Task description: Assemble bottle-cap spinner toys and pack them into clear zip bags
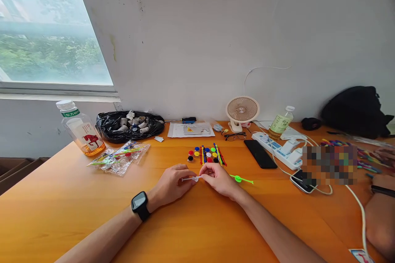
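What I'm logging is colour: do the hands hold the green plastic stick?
No, the left hand and right hand hold a white plastic stick.

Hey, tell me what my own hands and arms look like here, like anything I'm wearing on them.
Your left hand and right hand wear no gloves, and no sleeves show along the forearms. On the left wrist is a black watch with a rounded rectangular face and a black strap. Nothing shows on the right wrist.
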`<state>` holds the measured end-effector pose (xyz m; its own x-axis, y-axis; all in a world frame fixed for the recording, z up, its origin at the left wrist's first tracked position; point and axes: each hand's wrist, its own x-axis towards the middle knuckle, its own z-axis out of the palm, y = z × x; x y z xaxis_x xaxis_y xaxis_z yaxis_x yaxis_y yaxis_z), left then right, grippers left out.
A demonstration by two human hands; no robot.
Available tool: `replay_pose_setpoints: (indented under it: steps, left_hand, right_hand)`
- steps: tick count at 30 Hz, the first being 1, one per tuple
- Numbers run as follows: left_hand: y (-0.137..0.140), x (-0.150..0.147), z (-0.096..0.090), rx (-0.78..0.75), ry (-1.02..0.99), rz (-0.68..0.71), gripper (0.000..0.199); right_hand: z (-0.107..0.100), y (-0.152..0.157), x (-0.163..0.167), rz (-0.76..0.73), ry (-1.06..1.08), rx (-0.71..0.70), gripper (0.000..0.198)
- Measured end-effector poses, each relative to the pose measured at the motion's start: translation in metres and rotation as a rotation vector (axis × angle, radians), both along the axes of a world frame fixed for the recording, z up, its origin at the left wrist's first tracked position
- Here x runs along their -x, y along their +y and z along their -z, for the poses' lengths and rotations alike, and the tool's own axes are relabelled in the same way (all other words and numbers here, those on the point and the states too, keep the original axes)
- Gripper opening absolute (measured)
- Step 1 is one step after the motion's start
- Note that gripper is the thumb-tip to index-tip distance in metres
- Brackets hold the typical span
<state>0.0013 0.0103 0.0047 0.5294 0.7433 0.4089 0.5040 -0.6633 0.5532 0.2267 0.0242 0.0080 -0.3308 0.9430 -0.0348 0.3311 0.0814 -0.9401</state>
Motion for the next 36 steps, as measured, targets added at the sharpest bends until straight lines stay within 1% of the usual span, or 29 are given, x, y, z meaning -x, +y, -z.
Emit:
replay_pose_setpoints:
  steps: [4,6,8,10,12,17,20,23,27,28,30,33,35,36]
  left_hand:
    - [0.002,-0.001,0.002,0.021,-0.083,0.042,0.018]
    - [0.002,0.000,0.004,0.044,-0.061,0.047,0.017]
    - [0.003,0.001,0.005,0.066,-0.026,0.024,0.018]
    - [0.002,0.001,0.006,0.075,-0.009,-0.003,0.020]
    - [0.002,0.002,0.005,0.074,-0.010,-0.001,0.021]
    - [0.002,0.001,0.004,0.037,-0.015,0.053,0.017]
    - [0.001,-0.002,0.003,-0.015,-0.003,0.059,0.017]
    - [0.000,-0.005,0.003,-0.054,0.028,0.051,0.014]
    - [-0.002,-0.005,0.000,-0.070,0.071,0.065,0.012]
    - [-0.002,-0.004,-0.001,-0.068,0.075,0.068,0.014]
    - [-0.003,-0.003,-0.003,-0.063,0.074,0.077,0.018]
    - [-0.004,-0.001,-0.007,-0.046,0.054,0.097,0.019]
    - [-0.005,-0.001,-0.009,-0.033,0.037,0.106,0.020]
    - [-0.006,0.000,-0.010,-0.029,0.024,0.108,0.022]
  right_hand:
    - [0.004,0.001,0.001,0.007,0.010,-0.007,0.003]
    - [0.005,0.001,0.002,0.016,-0.006,-0.006,0.004]
    - [0.004,0.000,0.002,0.025,-0.011,-0.002,0.005]
    - [0.004,0.000,0.002,0.034,-0.009,0.005,0.006]
    - [0.004,0.000,0.002,0.039,-0.006,0.008,0.006]
    - [0.007,0.001,0.003,0.041,-0.031,-0.040,0.008]
    - [0.012,0.003,0.005,0.051,-0.040,-0.055,0.010]
    - [0.016,0.005,0.007,0.068,-0.060,-0.048,0.009]
    - [0.012,0.004,0.006,0.043,-0.111,-0.055,0.008]
    - [0.009,0.003,0.004,0.031,-0.133,-0.077,0.008]
    - [0.001,0.000,0.002,0.036,-0.186,-0.165,0.013]
    - [-0.013,-0.007,-0.001,0.109,-0.253,-0.329,0.021]
    - [-0.019,-0.012,-0.002,0.148,-0.291,-0.396,0.025]
    - [-0.021,-0.015,-0.001,0.151,-0.308,-0.409,0.027]
